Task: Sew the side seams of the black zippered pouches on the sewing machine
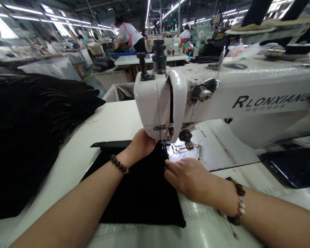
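Observation:
A black fabric panel [142, 193] lies flat on the white table, its upper right corner beneath the needle area of a white sewing machine [212, 89]. My left hand [142, 146] rests on the panel's top part beside the machine head, its fingertips partly hidden behind that head. At the panel's right edge, my right hand [188, 177] pinches the fabric between thumb and fingers. A black strip [110, 144] runs along the panel's top edge and juts out to the left. The lit metal guide [186, 148] sits just right of the fabric.
A tall pile of black fabric pieces [28, 137] covers the table's left side. To the right, a dark phone [294, 167] lies near the machine bed. Beyond the table, a person [130, 34] bends over a blue bin [122, 54], with more machines behind.

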A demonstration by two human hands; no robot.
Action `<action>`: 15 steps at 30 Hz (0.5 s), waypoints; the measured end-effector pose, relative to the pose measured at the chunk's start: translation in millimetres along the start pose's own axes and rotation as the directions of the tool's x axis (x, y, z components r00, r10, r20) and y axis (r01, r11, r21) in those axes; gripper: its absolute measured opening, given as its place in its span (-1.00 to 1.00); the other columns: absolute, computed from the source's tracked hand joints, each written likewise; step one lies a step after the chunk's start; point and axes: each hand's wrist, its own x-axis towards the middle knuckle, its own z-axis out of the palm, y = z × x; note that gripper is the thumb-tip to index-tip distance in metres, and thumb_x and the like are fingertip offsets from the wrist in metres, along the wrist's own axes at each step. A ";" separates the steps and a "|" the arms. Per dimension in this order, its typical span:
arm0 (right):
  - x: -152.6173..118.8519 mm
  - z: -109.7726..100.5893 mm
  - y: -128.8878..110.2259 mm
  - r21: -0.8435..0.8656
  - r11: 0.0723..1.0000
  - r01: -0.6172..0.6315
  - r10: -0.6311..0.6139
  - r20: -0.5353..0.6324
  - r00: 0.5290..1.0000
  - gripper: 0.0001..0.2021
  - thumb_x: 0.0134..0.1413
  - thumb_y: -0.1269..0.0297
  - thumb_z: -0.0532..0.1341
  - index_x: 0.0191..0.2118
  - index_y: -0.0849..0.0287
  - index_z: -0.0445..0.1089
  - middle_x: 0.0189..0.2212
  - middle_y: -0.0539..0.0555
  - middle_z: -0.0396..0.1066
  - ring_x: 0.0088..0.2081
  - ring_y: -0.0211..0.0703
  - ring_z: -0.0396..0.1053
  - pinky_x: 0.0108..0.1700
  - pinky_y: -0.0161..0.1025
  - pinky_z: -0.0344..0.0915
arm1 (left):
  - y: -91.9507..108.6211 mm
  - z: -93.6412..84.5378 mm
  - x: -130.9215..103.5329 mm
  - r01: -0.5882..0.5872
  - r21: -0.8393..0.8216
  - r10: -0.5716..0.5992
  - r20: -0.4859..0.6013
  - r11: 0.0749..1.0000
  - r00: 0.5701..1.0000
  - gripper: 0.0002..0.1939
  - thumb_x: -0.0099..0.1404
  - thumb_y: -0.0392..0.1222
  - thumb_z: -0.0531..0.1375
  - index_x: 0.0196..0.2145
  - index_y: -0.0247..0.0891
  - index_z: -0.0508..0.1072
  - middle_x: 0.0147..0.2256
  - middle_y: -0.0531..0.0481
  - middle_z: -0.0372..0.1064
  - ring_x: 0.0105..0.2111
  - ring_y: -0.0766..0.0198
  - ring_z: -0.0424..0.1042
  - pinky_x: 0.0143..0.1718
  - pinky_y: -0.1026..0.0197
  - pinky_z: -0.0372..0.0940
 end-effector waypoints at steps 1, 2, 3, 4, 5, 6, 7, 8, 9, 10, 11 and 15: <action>-0.8 -1.0 -0.3 0.000 1.000 0.003 -0.003 -0.003 1.000 -0.88 0.05 0.52 0.00 -0.37 0.23 0.24 -0.39 0.15 0.38 -0.55 -0.20 0.27 -0.56 -0.27 0.07 | -0.2 -0.5 -0.3 -0.008 -0.006 0.008 0.001 1.000 1.000 -0.75 0.22 -0.39 -0.01 -0.21 -0.35 0.43 -0.21 -0.12 0.43 -0.16 0.13 0.39 -0.12 0.13 0.29; -1.5 -1.9 -0.8 0.002 1.000 0.009 -0.009 -0.008 1.000 -0.87 0.06 0.52 -0.01 -0.37 0.23 0.24 -0.39 0.16 0.38 -0.54 -0.19 0.27 -0.56 -0.27 0.08 | -0.4 -1.6 -0.9 -0.017 -0.012 0.017 0.004 1.000 1.000 -0.75 0.22 -0.39 0.00 -0.21 -0.35 0.42 -0.21 -0.12 0.43 -0.18 0.13 0.40 -0.13 0.13 0.29; -2.0 -2.8 -1.5 0.005 1.000 0.017 -0.017 -0.012 1.000 -0.86 0.06 0.52 -0.02 -0.37 0.23 0.24 -0.39 0.17 0.38 -0.54 -0.19 0.28 -0.56 -0.27 0.09 | -0.5 -3.1 -1.4 -0.028 -0.017 0.028 0.011 0.999 1.000 -0.75 0.22 -0.38 0.00 -0.22 -0.36 0.43 -0.22 -0.13 0.44 -0.19 0.13 0.41 -0.14 0.14 0.30; -2.1 -3.4 -2.3 0.008 1.000 0.025 -0.025 -0.015 1.000 -0.85 0.07 0.52 -0.04 -0.38 0.23 0.24 -0.38 0.17 0.38 -0.54 -0.19 0.28 -0.56 -0.26 0.09 | -0.7 -5.0 -1.7 -0.041 -0.021 0.041 0.020 0.999 0.999 -0.76 0.21 -0.37 0.02 -0.22 -0.36 0.43 -0.22 -0.13 0.44 -0.20 0.13 0.42 -0.14 0.14 0.30; -2.0 -3.8 -3.2 0.009 1.000 0.029 -0.029 -0.018 0.999 -0.84 0.07 0.52 -0.05 -0.38 0.23 0.24 -0.38 0.18 0.38 -0.55 -0.19 0.27 -0.57 -0.26 0.09 | -0.9 -7.0 -1.8 -0.055 -0.025 0.056 0.029 0.998 0.998 -0.77 0.21 -0.37 0.03 -0.23 -0.37 0.43 -0.22 -0.14 0.44 -0.20 0.12 0.42 -0.14 0.13 0.30; -1.6 -3.9 -4.3 0.008 1.000 0.030 -0.030 -0.023 0.999 -0.83 0.07 0.52 -0.06 -0.38 0.23 0.24 -0.38 0.19 0.39 -0.57 -0.18 0.27 -0.58 -0.26 0.08 | -1.1 -9.0 -1.5 -0.070 -0.028 0.072 0.038 0.997 0.997 -0.77 0.20 -0.37 0.04 -0.22 -0.38 0.43 -0.21 -0.16 0.44 -0.19 0.11 0.41 -0.13 0.13 0.30; -0.9 -3.8 -5.4 0.006 0.999 0.032 -0.031 -0.026 0.999 -0.83 0.07 0.52 -0.06 -0.38 0.23 0.23 -0.38 0.21 0.39 -0.58 -0.18 0.27 -0.59 -0.25 0.08 | -1.3 -10.8 -0.9 -0.086 -0.031 0.088 0.047 0.996 0.995 -0.77 0.19 -0.38 0.04 -0.22 -0.40 0.43 -0.19 -0.17 0.43 -0.17 0.10 0.40 -0.12 0.12 0.29; 0.0 -3.5 -6.5 0.003 0.999 0.035 -0.035 -0.027 0.999 -0.82 0.07 0.52 -0.07 -0.38 0.23 0.24 -0.37 0.22 0.39 -0.57 -0.17 0.27 -0.59 -0.25 0.08 | -1.5 -12.4 0.0 -0.101 -0.034 0.103 0.054 0.994 0.993 -0.76 0.18 -0.39 0.04 -0.21 -0.40 0.43 -0.18 -0.18 0.42 -0.15 0.10 0.39 -0.10 0.12 0.28; 0.9 -3.1 -7.5 -0.003 0.999 0.040 -0.040 -0.031 0.999 -0.82 0.06 0.52 -0.07 -0.37 0.23 0.24 -0.36 0.23 0.39 -0.57 -0.15 0.27 -0.59 -0.24 0.08 | -1.8 -13.6 0.9 -0.113 -0.037 0.115 0.060 0.993 0.992 -0.75 0.18 -0.40 0.04 -0.21 -0.41 0.42 -0.17 -0.19 0.42 -0.13 0.09 0.38 -0.09 0.12 0.27; 1.9 -2.6 -8.5 -0.008 0.999 0.047 -0.047 -0.033 0.998 -0.81 0.06 0.52 -0.08 -0.36 0.23 0.24 -0.36 0.24 0.39 -0.56 -0.14 0.28 -0.59 -0.24 0.09 | -2.1 -14.4 1.8 -0.121 -0.040 0.124 0.065 0.992 0.990 -0.75 0.18 -0.40 0.03 -0.21 -0.42 0.42 -0.17 -0.19 0.42 -0.12 0.09 0.38 -0.08 0.11 0.26; 2.8 -2.2 -9.4 -0.009 0.999 0.054 -0.054 -0.033 0.998 -0.81 0.06 0.51 -0.08 -0.36 0.24 0.25 -0.35 0.24 0.39 -0.56 -0.13 0.28 -0.59 -0.23 0.09 | -2.5 -15.0 2.7 -0.127 -0.042 0.130 0.069 0.991 0.989 -0.75 0.19 -0.40 0.01 -0.21 -0.42 0.42 -0.18 -0.20 0.42 -0.12 0.09 0.37 -0.08 0.10 0.26; 5.2 -1.4 -11.5 0.008 0.999 0.046 -0.046 -0.042 0.998 -0.85 0.04 0.50 -0.04 -0.37 0.23 0.24 -0.39 0.21 0.39 -0.59 -0.14 0.26 -0.62 -0.23 0.07 | -4.7 -15.3 4.3 -0.136 -0.058 0.141 0.082 0.989 0.987 -0.76 0.18 -0.41 0.02 -0.24 -0.40 0.43 -0.22 -0.17 0.44 -0.16 0.09 0.40 -0.12 0.12 0.29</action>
